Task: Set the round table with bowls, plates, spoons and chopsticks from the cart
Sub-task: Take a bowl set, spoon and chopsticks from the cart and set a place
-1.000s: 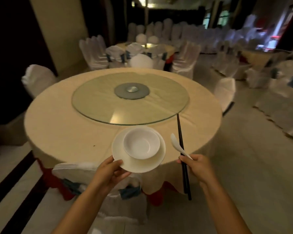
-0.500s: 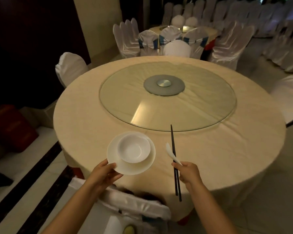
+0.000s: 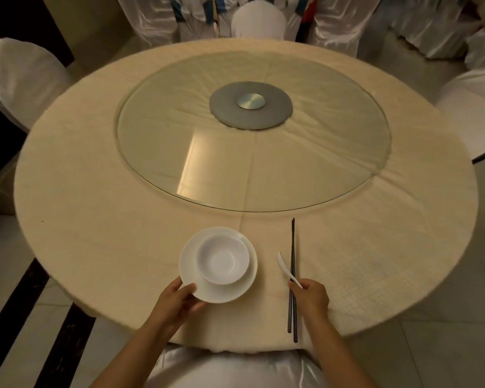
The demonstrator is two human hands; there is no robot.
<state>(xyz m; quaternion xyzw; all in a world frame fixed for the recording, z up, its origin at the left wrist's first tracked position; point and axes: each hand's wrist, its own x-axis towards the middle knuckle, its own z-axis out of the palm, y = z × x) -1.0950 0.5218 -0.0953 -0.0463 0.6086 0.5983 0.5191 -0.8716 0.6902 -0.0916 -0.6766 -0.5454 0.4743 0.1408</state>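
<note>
While left hand point(image 3: 177, 301) grips plate point(image 3: 230, 289), right hand point(image 3: 310, 299) pinches chopsticks point(image 3: 293, 247), spoon point(image 3: 284, 266).

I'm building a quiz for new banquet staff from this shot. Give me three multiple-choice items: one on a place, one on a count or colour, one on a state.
1. Where is the bowl?
A. On the glass turntable
B. On the plate
C. On a chair

2. What colour are the chopsticks?
A. Dark
B. White
C. Red

3. What is the right hand doing?
A. Hanging idle
B. Pressing flat on the cloth
C. Gripping spoon and chopsticks together

Answers:
1 B: the bowl sits on the white plate, which the left hand holds by its near rim.
2 A: they look near black against the cream cloth.
3 C: its fingers curl round the white spoon handle and the chopsticks.
</note>
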